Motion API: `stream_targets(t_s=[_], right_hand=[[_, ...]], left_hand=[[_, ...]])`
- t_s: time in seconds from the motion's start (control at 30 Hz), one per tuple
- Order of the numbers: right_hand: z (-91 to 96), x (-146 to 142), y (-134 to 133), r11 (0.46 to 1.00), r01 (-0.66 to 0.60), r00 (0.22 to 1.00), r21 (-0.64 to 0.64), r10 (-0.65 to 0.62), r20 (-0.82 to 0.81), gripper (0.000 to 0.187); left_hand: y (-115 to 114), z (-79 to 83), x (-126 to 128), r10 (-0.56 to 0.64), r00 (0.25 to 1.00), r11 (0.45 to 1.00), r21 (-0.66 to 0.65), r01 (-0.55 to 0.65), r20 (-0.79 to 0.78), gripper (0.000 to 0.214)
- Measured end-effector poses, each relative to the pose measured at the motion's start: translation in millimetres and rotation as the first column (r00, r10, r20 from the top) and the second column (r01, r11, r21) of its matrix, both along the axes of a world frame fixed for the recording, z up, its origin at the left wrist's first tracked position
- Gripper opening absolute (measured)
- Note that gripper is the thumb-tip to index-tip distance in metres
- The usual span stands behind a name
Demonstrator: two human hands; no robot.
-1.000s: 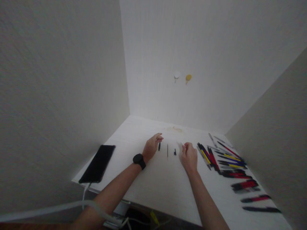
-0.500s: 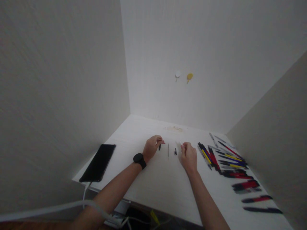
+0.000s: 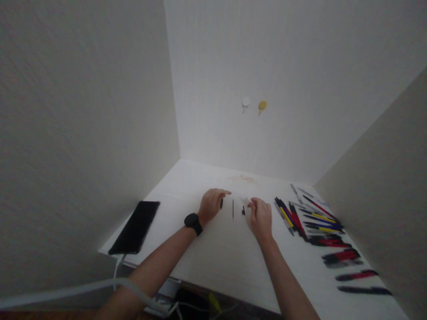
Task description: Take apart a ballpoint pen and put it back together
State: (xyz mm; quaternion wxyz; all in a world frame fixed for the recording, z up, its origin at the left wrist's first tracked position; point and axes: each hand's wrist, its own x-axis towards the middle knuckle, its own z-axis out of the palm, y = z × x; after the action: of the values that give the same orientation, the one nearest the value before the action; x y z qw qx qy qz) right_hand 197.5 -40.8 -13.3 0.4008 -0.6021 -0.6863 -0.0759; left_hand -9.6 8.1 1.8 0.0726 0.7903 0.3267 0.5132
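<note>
My left hand (image 3: 211, 206), with a black watch (image 3: 192, 220) on its wrist, hovers over the white table with the index finger stretched out and nothing visible in its fingers. A small black pen part (image 3: 221, 203) lies beside its fingertips, partly hidden. Between the hands a thin dark pen refill (image 3: 233, 209) lies lengthwise. Right of it is another small black pen part (image 3: 243, 210). My right hand (image 3: 261, 217) pinches a pale, see-through slim piece that looks like a clear pen barrel (image 3: 246, 199), its tip pointing toward my left hand.
Many black, red, yellow, blue and clear pens (image 3: 322, 222) lie in groups along the right side. A black tablet (image 3: 135, 227) with a white cable (image 3: 117, 271) sits at the left edge. Walls enclose the table (image 3: 213, 262); two hooks (image 3: 262, 106) hang on the back wall.
The pale slim piece in my right hand has moved left, toward my left hand. The left index finger reaches out straighter. The loose pen parts stay on the table.
</note>
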Motion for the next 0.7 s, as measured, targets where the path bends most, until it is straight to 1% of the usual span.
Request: stream_targets(t_s=[0.13,0.3,0.5,0.6,0.7], right_hand=[[3.0,-1.3,-1.2,0.998,0.004,0.999,0.060,-0.006,0.038,0.020],[5.6,-2.3,-2.0,0.994,-0.014,0.998,0.112,0.007,0.059,0.018],[5.1,-2.5,-2.2,0.996,-0.031,0.998,0.090,0.026,0.051,0.018],[6.1,-2.5,-2.9,0.997,-0.023,0.998,0.077,0.019,0.060,0.018],[6.6,-2.1,-2.8,0.998,0.005,0.997,0.070,-0.011,0.083,0.017]], left_hand=[[2.3,-0.1,-0.1,0.021,0.998,0.998,0.061,-0.024,0.060,0.016],[2.8,-3.3,-0.7,0.039,0.996,0.998,0.051,-0.043,0.074,0.010],[-0.9,-1.2,-0.7,-0.010,0.998,0.995,0.103,0.003,0.070,0.006],[-2.1,1.3,-0.1,-0.024,0.997,0.995,0.098,0.017,0.074,0.005],[-2.2,2.4,0.6,-0.064,0.992,0.995,0.083,0.055,0.105,0.002]])
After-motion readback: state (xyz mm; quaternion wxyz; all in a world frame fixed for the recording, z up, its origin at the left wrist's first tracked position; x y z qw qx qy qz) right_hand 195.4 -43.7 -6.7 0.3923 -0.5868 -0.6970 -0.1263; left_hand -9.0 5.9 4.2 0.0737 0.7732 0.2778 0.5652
